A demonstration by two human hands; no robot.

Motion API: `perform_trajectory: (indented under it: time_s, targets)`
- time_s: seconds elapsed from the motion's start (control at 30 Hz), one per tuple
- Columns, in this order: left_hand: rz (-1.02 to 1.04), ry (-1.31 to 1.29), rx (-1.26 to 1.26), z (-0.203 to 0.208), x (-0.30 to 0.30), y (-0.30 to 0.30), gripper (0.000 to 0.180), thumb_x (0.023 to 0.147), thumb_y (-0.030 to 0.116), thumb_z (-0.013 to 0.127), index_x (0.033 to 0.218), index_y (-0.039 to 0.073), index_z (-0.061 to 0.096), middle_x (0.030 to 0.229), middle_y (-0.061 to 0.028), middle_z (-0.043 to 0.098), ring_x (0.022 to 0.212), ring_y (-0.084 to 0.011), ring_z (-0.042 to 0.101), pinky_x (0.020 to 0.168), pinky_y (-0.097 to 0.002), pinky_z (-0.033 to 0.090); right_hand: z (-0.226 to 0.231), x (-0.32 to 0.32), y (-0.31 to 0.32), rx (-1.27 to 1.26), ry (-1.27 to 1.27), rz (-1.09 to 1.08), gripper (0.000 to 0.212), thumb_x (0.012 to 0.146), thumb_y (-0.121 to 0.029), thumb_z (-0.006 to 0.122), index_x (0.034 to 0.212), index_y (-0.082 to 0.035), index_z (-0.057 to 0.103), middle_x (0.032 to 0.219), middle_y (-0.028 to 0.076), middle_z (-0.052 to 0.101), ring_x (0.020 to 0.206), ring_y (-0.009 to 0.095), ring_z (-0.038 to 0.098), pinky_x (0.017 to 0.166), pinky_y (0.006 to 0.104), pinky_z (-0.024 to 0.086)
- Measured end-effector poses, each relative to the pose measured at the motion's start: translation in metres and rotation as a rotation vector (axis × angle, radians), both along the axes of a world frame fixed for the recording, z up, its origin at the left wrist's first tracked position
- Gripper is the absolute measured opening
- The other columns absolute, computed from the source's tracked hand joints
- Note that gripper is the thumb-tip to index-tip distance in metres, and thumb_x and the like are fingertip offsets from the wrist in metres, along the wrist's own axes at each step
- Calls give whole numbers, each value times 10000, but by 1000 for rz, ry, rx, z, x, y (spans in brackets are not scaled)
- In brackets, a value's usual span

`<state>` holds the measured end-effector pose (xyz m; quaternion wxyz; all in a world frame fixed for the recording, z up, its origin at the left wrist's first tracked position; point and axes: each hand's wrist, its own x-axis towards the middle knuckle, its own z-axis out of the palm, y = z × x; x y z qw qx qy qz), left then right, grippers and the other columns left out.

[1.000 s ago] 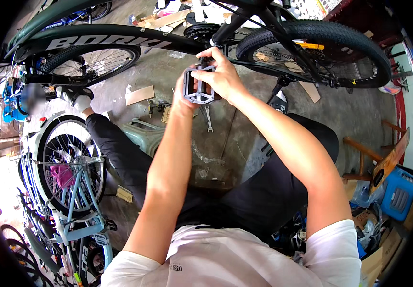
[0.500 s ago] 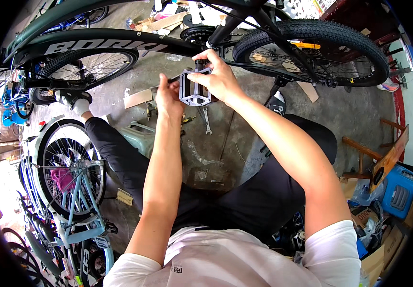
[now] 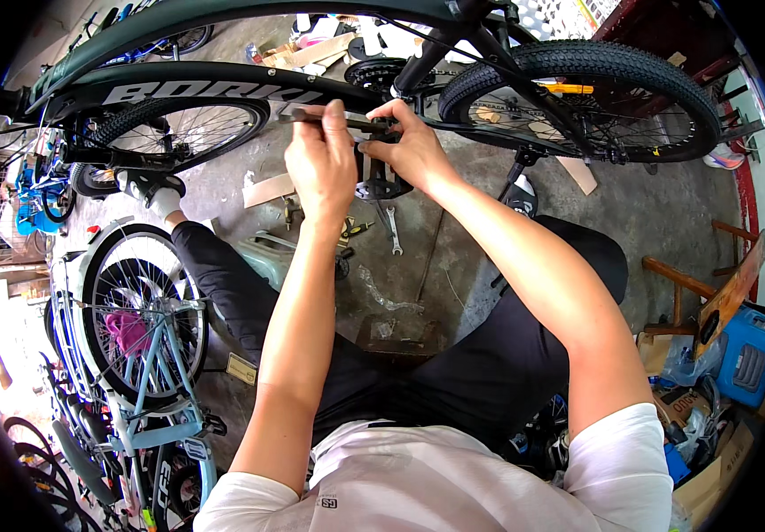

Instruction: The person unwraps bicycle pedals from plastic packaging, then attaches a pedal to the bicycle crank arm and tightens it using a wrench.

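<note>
Under the black bicycle frame [image 3: 223,84], a pedal [image 3: 384,188] sticks out toward me at the crank. Closed around the inner end of the pedal, my right hand [image 3: 416,158] has its thumb and fingers by the axle. My left hand [image 3: 322,173] grips a long dark wrench-like tool [image 3: 360,122], which lies roughly level and reaches to the pedal axle between my right thumb and fingers. How the tool's end meets the axle is hidden by my fingers.
On the floor below lie a silver spanner [image 3: 395,232] and a yellow-black tool [image 3: 354,230]. A grey-green case [image 3: 267,259] sits by my left leg. Light-blue bicycle [image 3: 147,355] parts stand at left; a wooden stool [image 3: 719,301] and blue case [image 3: 749,355] at right.
My left hand has risen and brought the tool up level at the axle. The pedal has turned from flat-on to nearly edge-on. The view has shifted slightly.
</note>
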<state>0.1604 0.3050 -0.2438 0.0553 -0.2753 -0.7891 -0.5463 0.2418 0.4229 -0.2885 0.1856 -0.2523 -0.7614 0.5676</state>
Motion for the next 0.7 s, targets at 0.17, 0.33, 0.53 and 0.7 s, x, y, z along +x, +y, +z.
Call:
perform_trajectory:
  time_s: [0.17, 0.33, 0.53, 0.7]
  targets:
    - [-33, 324, -297, 15, 19, 10, 326, 1017, 380, 628, 942, 63, 611, 688, -175, 672, 670, -403, 690, 592, -485, 524, -16, -3, 3, -8, 43, -11, 506, 788, -302, 826, 1199, -147, 575, 933, 126, 730, 912, 300, 719, 808, 395, 534]
    - [-68, 432, -375, 24, 27, 20, 322, 970, 352, 677, 960, 45, 582, 736, -149, 677, 672, -362, 686, 592, -453, 530, -15, -3, 2, -33, -1, -17, 402, 932, -351, 667, 1260, -146, 559, 1085, 215, 714, 1043, 408, 688, 874, 446, 532]
    - [-160, 562, -453, 20, 36, 34, 299, 933, 306, 696, 967, 40, 562, 801, -170, 682, 758, -365, 693, 637, -473, 524, -30, 1, 8, 113, 39, 5, 620, 1070, -610, 299, 1248, -103, 609, 1116, 226, 724, 1132, 434, 663, 950, 449, 511]
    - [-22, 357, -425, 19, 28, 26, 299, 970, 319, 645, 1030, 31, 593, 794, -171, 697, 755, -366, 707, 659, -477, 547, -5, 0, -1, -1, 21, -62, 408, 968, -502, 604, 1193, -163, 606, 957, 173, 724, 950, 346, 704, 813, 408, 527]
